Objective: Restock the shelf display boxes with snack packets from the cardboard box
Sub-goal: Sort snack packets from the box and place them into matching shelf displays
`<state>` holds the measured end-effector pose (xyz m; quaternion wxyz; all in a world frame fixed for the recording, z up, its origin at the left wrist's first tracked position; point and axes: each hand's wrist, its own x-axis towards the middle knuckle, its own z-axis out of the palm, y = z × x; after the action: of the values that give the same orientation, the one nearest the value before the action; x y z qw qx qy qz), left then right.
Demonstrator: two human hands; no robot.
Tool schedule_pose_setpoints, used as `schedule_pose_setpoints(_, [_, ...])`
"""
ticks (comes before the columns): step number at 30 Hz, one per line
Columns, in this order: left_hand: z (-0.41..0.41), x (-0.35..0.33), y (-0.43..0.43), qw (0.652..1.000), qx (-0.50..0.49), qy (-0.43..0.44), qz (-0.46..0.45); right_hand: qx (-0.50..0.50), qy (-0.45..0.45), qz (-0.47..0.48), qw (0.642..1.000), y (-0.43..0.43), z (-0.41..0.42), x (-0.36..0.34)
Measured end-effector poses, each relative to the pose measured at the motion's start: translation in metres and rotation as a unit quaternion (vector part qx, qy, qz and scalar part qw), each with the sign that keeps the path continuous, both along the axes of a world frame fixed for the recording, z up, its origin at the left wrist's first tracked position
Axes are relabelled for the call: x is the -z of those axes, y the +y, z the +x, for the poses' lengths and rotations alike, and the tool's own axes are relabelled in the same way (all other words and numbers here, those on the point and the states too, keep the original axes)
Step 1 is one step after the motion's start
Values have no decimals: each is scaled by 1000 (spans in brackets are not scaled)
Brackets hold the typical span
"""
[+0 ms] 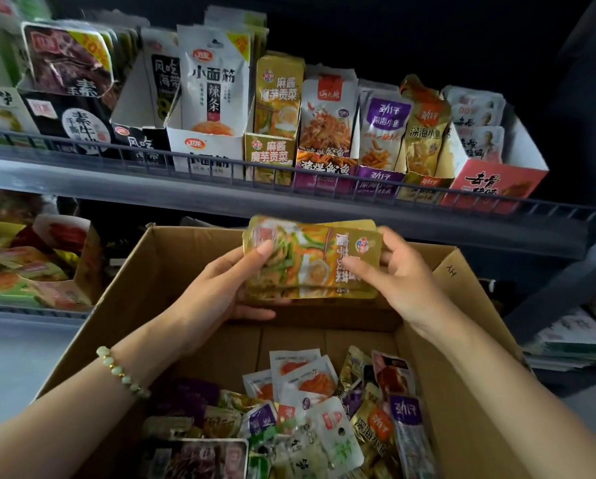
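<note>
Left hand (227,281) grips the left end of a stack of gold snack packets (310,261), thumb pressed on the front face and fingers curled underneath. Right hand (396,271) grips the right end the same way, thumb across the front and fingers wrapped round the far edge. The stack lies sideways, its print turned on its side. It is held between the two hands in the air above the far half of the cardboard box (123,281), below the front edge of the shelf (82,178). How many packets are in the stack cannot be told, as the edges are blurred. A pale green bead bracelet (122,371) sits on the left wrist. The cardboard box is open, flaps up. Its near half holds a jumble of loose packets (324,409) in white, purple, gold and dark wrappers, while the far part of the floor is bare. On the shelf above, behind a wire rail (220,166), a row of display boxes stands side by side. The gold display box (270,157) carries the same print as the held stack and has upright packets in it. A white display box (203,150) stands just left of it. To its right are an orange box (324,167), a purple box (376,183) and, at the end, a red box (493,181). At lower left another shelf holds an open box of packets (41,264).
</note>
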<state>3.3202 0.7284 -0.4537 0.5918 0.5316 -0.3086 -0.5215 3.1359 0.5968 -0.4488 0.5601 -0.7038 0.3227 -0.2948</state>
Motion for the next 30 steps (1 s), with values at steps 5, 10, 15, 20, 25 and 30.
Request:
schedule_pose_setpoints(5, [2, 4, -4, 1000, -13, -21, -11, -19, 0, 60, 998, -3, 4, 4])
schedule_pose_setpoints(10, [2, 6, -6, 997, -22, -56, -48, -55, -98, 268, 957, -2, 4, 4])
schedule_pose_setpoints(15, [1, 1, -4, 992, 94, -79, -40, -69, -119, 288, 948, -9, 4, 8])
schedule_pose_setpoints(20, [0, -8, -6, 987, 76, -106, -91, -86, -79, 289, 950, -9, 11, 0])
schedule_pose_setpoints(25, [19, -28, -16, 971, 43, -196, -127, -55, -66, 181, 980, -22, 24, -47])
schedule_pose_setpoints(30, [59, -55, -46, 932, 7, -341, -127, 35, -27, 2, 999, -48, 48, -96])
